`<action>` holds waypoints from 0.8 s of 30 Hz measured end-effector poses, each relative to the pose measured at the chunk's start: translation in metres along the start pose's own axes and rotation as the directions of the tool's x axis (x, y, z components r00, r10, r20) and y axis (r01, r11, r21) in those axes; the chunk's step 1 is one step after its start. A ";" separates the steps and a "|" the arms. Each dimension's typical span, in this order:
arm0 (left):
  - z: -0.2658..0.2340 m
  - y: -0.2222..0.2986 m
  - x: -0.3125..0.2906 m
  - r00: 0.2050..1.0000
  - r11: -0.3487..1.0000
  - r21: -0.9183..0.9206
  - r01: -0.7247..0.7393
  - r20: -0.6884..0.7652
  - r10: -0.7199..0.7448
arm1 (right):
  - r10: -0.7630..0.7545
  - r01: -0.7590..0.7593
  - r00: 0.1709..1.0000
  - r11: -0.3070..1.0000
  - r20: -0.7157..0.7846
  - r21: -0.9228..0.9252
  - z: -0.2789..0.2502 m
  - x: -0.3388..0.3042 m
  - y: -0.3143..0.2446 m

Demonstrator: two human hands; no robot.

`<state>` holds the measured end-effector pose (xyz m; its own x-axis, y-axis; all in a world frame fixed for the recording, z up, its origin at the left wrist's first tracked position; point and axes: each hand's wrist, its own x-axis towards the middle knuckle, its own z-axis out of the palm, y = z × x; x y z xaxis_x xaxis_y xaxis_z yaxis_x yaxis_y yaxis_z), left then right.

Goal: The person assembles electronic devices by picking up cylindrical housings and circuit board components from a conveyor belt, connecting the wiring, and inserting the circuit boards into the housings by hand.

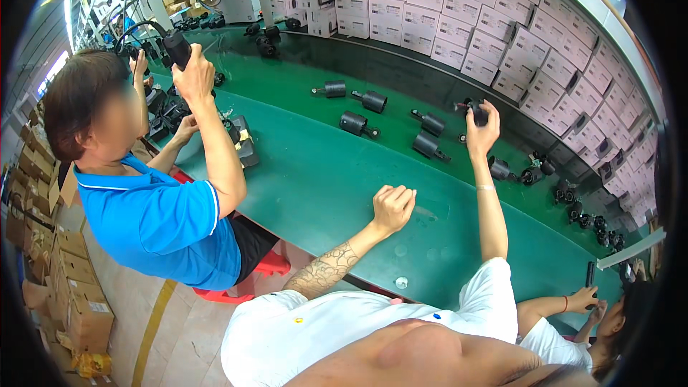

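My right hand (484, 129) is raised over the far part of the green bench and shut on a black cylindrical part (476, 112) with a thin rod end pointing left. My left hand (394, 209) is held above the near side of the bench, its fingers curled into a loose fist. Nothing shows in that fist. Several similar black cylinders lie beyond my hands, among them one with a round end fitting (356, 123), one farther back (370, 101) and one left of my right hand (428, 145).
At left, a co-worker in a blue shirt (150, 215) grips a corded black tool (177, 49). Another person's hand (582, 299) holds a black tool at lower right. Stacked white boxes (459, 14) line the bench's back. More black parts (566, 192) lie along the right.
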<state>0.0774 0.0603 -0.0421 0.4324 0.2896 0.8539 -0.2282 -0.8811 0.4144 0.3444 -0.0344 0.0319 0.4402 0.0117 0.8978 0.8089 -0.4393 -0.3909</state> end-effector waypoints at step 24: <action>-0.084 0.141 0.044 0.907 0.471 -0.775 0.421 0.370 -0.202 | 0.450 -0.454 0.891 0.882 0.060 0.125 -0.251 -0.130 -0.177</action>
<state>-0.0092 -0.0196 0.0803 0.7606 0.3026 0.5743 -0.6017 -0.0036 0.7987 0.0463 -0.1839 0.0352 0.7795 -0.1331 0.6122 0.5626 -0.2811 -0.7775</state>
